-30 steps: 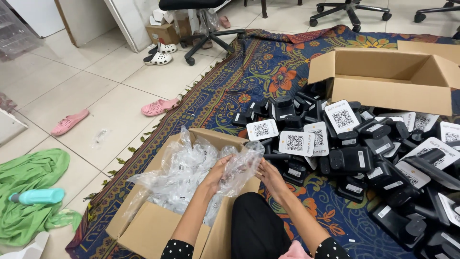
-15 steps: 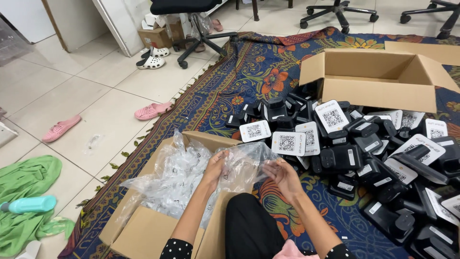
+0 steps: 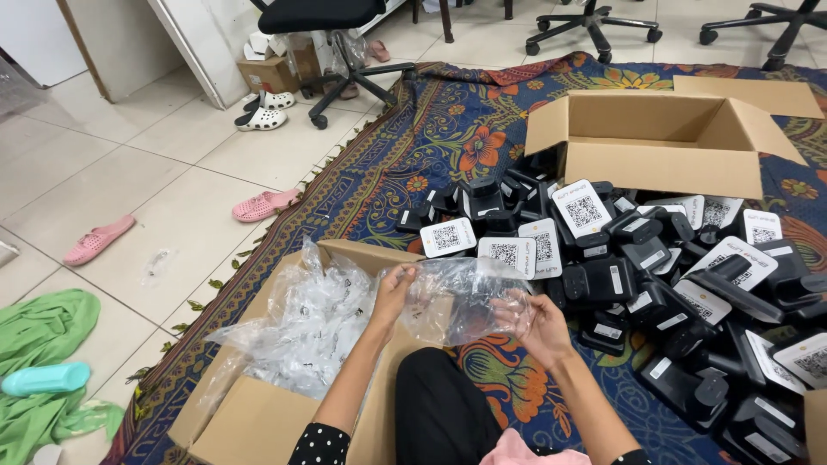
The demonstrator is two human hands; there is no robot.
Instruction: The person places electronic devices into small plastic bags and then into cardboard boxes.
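Observation:
Both my hands hold one clear plastic bag (image 3: 457, 297), stretched between them above my lap. My left hand (image 3: 394, 288) pinches its left edge and my right hand (image 3: 532, 320) grips its right side. Just left of them, an open cardboard box (image 3: 258, 422) holds a heap of several more clear bags (image 3: 301, 331). To the right lies a big pile of black devices (image 3: 655, 275), some with white square-code faces, close to my right hand.
A second open cardboard box (image 3: 663, 142) stands behind the pile on a patterned rug (image 3: 448, 138). Pink slippers (image 3: 263, 205), white sandals (image 3: 263, 110), a green cloth (image 3: 43, 336) and office chairs (image 3: 345, 52) are on the tiled floor.
My hands have lifted the clear bag out of the box and pulled apart, spreading it toward the right. The view has shifted slightly.

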